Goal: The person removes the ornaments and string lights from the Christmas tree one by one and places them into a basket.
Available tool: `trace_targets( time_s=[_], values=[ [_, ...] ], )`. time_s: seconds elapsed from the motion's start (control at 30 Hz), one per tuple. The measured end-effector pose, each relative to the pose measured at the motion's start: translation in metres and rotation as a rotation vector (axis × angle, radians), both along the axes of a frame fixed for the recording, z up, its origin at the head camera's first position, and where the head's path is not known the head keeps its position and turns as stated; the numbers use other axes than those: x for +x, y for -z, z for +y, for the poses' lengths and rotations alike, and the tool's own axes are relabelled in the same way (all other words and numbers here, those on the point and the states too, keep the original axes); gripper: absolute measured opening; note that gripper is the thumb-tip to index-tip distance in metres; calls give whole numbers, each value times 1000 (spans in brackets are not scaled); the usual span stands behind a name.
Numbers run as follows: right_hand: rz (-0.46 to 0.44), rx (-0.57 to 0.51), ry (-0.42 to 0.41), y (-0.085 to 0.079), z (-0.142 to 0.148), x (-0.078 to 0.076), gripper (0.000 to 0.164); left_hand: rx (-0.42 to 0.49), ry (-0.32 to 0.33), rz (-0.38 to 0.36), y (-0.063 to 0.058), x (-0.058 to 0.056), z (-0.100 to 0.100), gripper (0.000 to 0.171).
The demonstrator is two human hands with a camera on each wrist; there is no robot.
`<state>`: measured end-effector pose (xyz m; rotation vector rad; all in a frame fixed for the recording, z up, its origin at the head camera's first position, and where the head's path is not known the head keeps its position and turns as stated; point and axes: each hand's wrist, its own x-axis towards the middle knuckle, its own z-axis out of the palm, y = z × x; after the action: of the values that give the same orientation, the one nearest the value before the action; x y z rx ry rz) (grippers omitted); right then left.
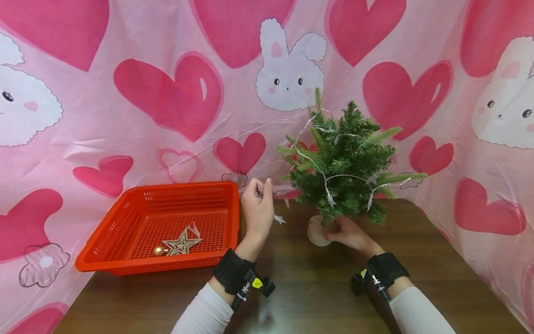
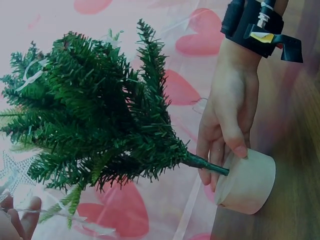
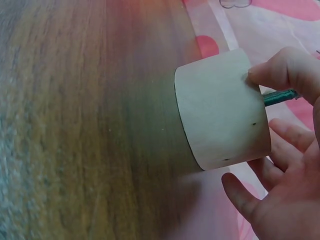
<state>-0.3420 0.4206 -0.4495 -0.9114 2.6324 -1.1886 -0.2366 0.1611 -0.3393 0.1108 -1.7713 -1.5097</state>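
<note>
A small artificial Christmas tree (image 1: 346, 162) stands on a pale round base (image 1: 318, 232). My right hand (image 1: 352, 235) grips that base, the thumb on its upper edge in the right wrist view. A clear string of star lights (image 1: 323, 174) winds around the branches, with small stars hanging from it. Left of the tree, my raised left hand (image 1: 257, 206) pinches a loose stretch of the string between curled fingers and thumb. One star (image 1: 279, 219) dangles beside this hand. In the left wrist view only the fingertips (image 2: 32, 212) of the left hand show, at the lower left.
A red plastic basket (image 1: 156, 266) sits on the left of the wooden table (image 1: 308, 287). In it lie a glittery gold star ornament (image 1: 181, 243) and a small gold ball (image 1: 159, 251). Pink cloth (image 1: 233, 97) with hearts and rabbits hangs close behind the table and along its sides.
</note>
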Motion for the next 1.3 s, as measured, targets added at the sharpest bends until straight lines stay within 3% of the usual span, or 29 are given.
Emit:
trace_targets(
  time_s=[0.3, 0.5, 0.73, 1.03, 1.3],
  values=[
    [17, -94, -62, -4, -2, 5, 51, 40, 60, -27, 0, -1, 1, 31],
    [24, -114, -6, 0, -7, 8, 56, -7, 40, -100, 4, -3, 2, 23],
    [52, -70, 86, -1, -11, 11, 43, -53, 27, -171, 9, -6, 3, 36],
    [30, -53, 119, -1, -9, 12, 66, -319, 77, -355, 14, -9, 3, 45],
    [98, -162, 51, 5, -11, 8, 85, -374, 155, -394, 16, -8, 3, 34]
  ],
)
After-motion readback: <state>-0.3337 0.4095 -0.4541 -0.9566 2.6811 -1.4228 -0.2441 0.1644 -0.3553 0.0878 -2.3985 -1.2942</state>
